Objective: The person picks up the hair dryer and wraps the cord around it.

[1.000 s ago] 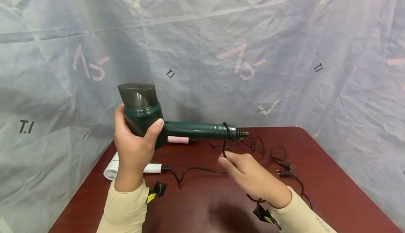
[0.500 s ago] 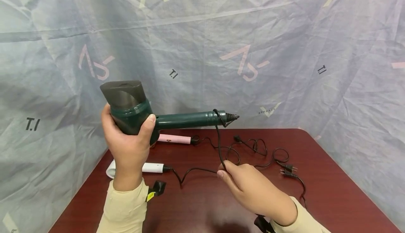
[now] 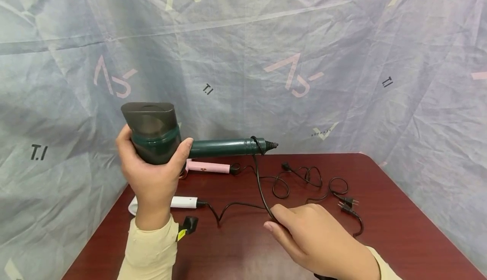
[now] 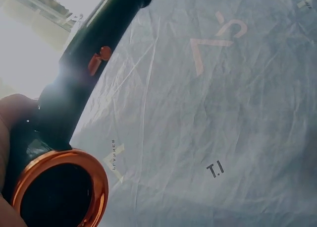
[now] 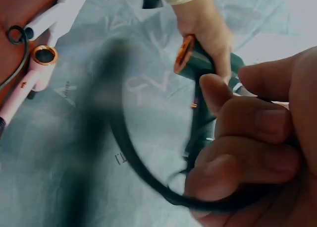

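Note:
A dark green hair dryer (image 3: 220, 148) with a smoky nozzle is held up above the table, its handle pointing right. My left hand (image 3: 152, 174) grips it round the body, thumb on the near side. In the left wrist view a copper ring (image 4: 102, 187) rims the dryer's end. The black cord (image 3: 259, 183) loops round the handle's end and runs down to my right hand (image 3: 316, 235), which pinches it between thumb and fingers. In the right wrist view, curled fingers (image 5: 247, 113) hold the cord, and a blurred dark length crosses close to the camera.
A white hair dryer (image 3: 184, 202) lies at the table's left, with a pink hair dryer (image 3: 209, 167) behind it. Their black cords and plugs (image 3: 347, 204) spread across the right side of the dark red table (image 3: 228, 246). A grey cloth (image 3: 243, 60) hangs behind.
The green dryer and my left hand have shifted left. My right hand has moved down and slightly right, drawing the cord into a longer stretch below the handle.

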